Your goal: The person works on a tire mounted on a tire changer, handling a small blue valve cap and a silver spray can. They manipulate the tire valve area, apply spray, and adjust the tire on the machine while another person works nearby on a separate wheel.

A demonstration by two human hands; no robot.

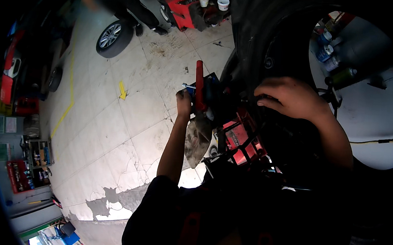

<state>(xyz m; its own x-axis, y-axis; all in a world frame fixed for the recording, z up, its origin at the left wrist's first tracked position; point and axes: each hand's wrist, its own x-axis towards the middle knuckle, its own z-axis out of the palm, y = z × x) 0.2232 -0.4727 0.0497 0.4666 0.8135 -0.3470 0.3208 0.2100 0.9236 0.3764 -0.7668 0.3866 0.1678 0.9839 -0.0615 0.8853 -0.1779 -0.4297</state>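
My left hand (184,104) reaches forward and is closed beside a red upright bar (200,86). A small shiny metal tool (188,86) shows just above its fingers; the grip itself is too dark to make out. A dirty cloth (198,138) hangs below the bar. My right hand (289,96) is bent over at the lower edge of a large black tyre (274,55). Its fingers curl round into the dark, and whatever they hold is hidden. Between my arms stands a red and black metal frame (241,139).
A loose wheel (114,38) stands on the tiled floor (101,120) near another person's legs (142,16). Behind is a red cabinet (186,8) with white cups. Cans (324,53) show at the far right, above a yellow hose (373,142). Shelves (40,153) line the left.
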